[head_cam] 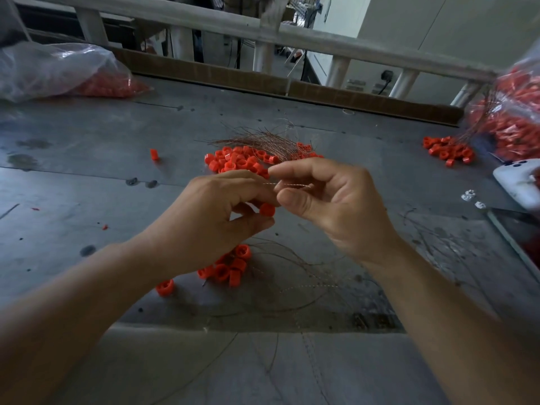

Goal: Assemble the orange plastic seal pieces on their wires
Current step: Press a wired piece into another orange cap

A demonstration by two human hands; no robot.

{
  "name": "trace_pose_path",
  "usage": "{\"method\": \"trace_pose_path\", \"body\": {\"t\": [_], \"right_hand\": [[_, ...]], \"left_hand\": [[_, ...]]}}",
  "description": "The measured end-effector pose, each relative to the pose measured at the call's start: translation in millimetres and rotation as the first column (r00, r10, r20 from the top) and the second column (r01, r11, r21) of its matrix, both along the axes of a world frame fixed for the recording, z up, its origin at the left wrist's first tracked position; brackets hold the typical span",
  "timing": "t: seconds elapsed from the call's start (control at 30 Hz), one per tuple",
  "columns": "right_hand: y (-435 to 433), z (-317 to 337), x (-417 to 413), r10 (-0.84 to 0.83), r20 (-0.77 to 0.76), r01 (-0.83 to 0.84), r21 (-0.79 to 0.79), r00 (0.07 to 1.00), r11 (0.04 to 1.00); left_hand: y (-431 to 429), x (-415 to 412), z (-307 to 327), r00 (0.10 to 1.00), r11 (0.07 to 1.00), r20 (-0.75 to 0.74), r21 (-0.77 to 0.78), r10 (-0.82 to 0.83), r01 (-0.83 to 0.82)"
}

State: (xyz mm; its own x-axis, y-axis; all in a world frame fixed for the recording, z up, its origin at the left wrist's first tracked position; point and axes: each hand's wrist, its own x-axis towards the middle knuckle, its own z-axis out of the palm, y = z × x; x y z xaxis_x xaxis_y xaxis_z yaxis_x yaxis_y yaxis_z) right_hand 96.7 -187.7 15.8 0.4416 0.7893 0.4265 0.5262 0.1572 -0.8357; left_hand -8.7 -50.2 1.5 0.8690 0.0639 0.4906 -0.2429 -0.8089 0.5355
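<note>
My left hand [216, 217] pinches a small orange seal piece [267, 209] between thumb and fingers above the table's middle. My right hand [330, 200] pinches a thin twisted wire [287, 185] that runs across towards the left hand's fingertips. Just beyond the hands lies a pile of loose orange seal pieces [239, 162] with a bundle of bare wires [263, 140] on its far side. Under my left wrist sits a cluster of orange pieces [230, 268], with wires [301, 276] trailing from there to the right.
The grey metal table [87, 176] carries a clear bag of orange pieces [67, 74] at the far left and another bag [508, 118] at the far right, with a small orange heap [448, 150] beside it. A white device [520, 182] lies at the right edge. A lone piece [154, 154] sits left.
</note>
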Motion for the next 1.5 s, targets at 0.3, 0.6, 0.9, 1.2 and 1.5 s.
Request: {"method": "trace_pose_path", "body": {"t": [0.3,0.6,0.9,1.2,1.5], "right_hand": [[5,-4,0,-0.031,0.025,0.029,0.063,0.999,0.998],[-9,14,20,-0.004,-0.437,0.215,0.435,0.9,0.874],[-23,29,34,-0.167,-0.433,0.4,0.531,0.886,0.747],[-15,19,14,-0.369,0.197,0.318,0.251,0.908,0.914],[-7,12,-2,-0.282,0.389,0.256,0.12,0.877,0.959]], "left_hand": [[-2,-1,0,0.999,0.999,-0.041,0.043,-0.029,0.03],[4,-1,1,0.991,0.992,-0.078,-0.044,0.111,-0.115],[8,-4,3,0.984,0.954,-0.118,-0.254,0.131,-0.158],[3,-4,9,0.998,0.753,-0.06,-0.657,-0.036,-0.012],[2,-4,10,0.998,0.721,-0.027,-0.692,-0.053,0.02]]}}
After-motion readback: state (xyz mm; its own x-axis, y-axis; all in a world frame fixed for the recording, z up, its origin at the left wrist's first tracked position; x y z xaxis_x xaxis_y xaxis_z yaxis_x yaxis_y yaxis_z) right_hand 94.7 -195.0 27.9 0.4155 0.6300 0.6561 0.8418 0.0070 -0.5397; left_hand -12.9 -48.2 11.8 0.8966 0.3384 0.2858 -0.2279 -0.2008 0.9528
